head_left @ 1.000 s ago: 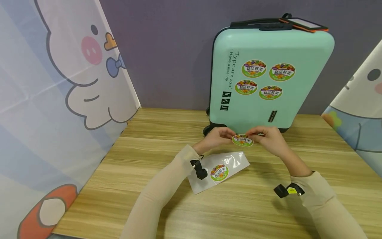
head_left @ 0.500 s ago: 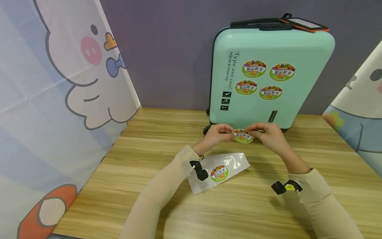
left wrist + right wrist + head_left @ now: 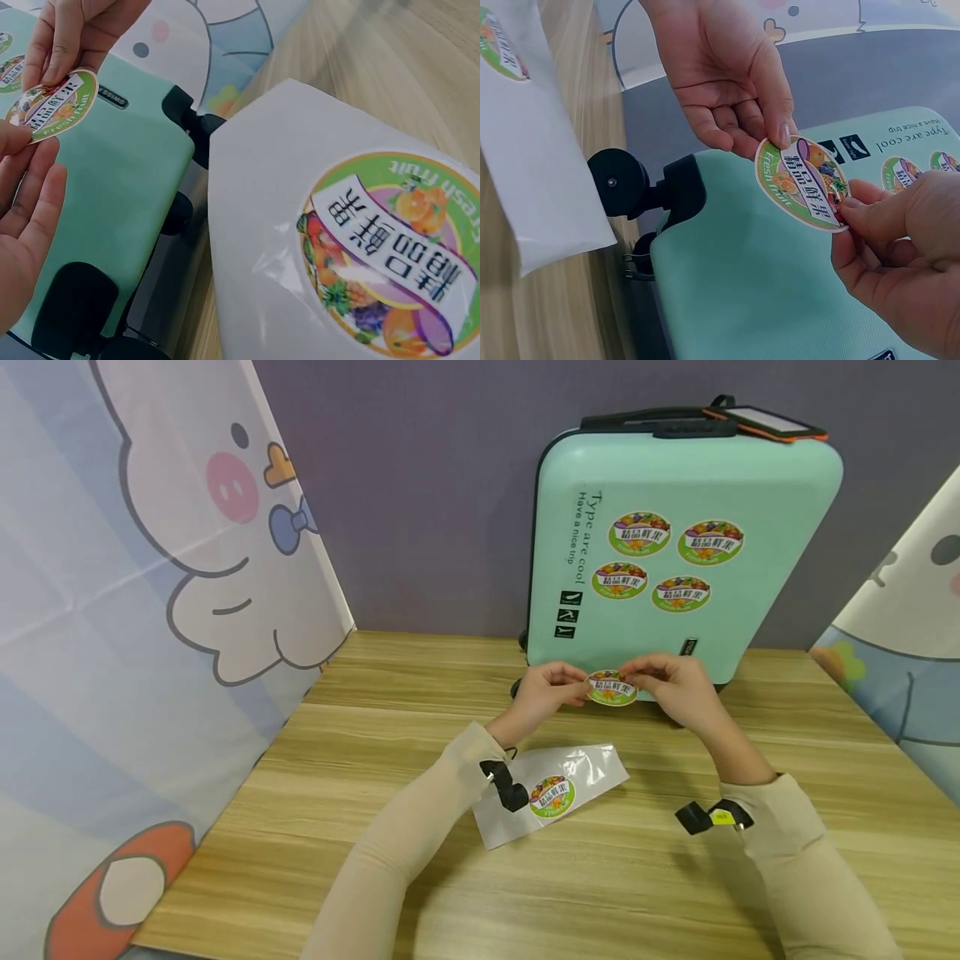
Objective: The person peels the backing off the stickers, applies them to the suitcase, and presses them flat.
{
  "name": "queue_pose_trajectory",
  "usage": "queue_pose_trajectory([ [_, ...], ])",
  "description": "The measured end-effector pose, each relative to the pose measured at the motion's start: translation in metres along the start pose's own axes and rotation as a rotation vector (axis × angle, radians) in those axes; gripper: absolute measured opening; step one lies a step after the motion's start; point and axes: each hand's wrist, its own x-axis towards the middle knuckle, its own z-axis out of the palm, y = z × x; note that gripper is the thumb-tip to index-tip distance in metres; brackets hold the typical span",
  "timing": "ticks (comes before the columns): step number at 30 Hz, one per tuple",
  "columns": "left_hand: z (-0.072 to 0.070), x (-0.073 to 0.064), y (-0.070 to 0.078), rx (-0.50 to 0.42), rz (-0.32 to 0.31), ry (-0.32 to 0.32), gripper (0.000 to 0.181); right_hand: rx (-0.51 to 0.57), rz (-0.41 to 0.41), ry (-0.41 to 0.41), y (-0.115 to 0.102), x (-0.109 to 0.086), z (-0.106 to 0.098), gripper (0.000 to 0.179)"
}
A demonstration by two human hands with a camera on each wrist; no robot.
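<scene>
Between both hands is an oval fruit sticker (image 3: 612,689), green and white with printed fruit, in front of the suitcase's lower part. My left hand (image 3: 542,697) pinches its left edge between thumb and fingers. At the opposite edge, my right hand (image 3: 678,689) pinches it the same way. The right wrist view shows the sticker (image 3: 802,182) face up, with a thumb on each end. Behind it stands the mint-green suitcase (image 3: 622,639), which bears several matching stickers on its upper front. A white sheet (image 3: 510,818) with one such sticker lies on the table below my hands.
The wooden table (image 3: 315,827) runs under everything, with a grey wall (image 3: 442,493) behind it. Cartoon-printed cloths (image 3: 180,610) hang at both sides. A dark flat tablet-like thing with an orange edge (image 3: 768,422) lies on the suitcase's top. Black wheels (image 3: 619,182) stick out at the suitcase's lower end.
Both hands have moved slightly up and toward the suitcase with the sticker between them. The white sheet and the suitcase have stayed in place.
</scene>
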Motion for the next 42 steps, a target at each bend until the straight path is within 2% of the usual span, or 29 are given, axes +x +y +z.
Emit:
queue_pose_trajectory([
  [14, 0.000, 0.011, 0.005, -0.078, 0.042, 0.077, 0.018, 0.007, -0.019, 0.090, -0.003, 0.016, 0.001, 0.014],
  [27, 0.001, 0.023, 0.011, -0.096, 0.089, 0.161, 0.020, -0.027, -0.006, 0.160, -0.011, 0.030, 0.001, 0.016],
  [34, 0.003, 0.026, 0.017, -0.106, 0.092, 0.184, 0.022, -0.057, -0.035, 0.196, -0.014, 0.035, 0.000, 0.016],
  [42, 0.005, 0.028, 0.017, -0.124, 0.093, 0.197, 0.023, -0.091, -0.068, 0.258, -0.013, 0.040, 0.002, 0.017],
])
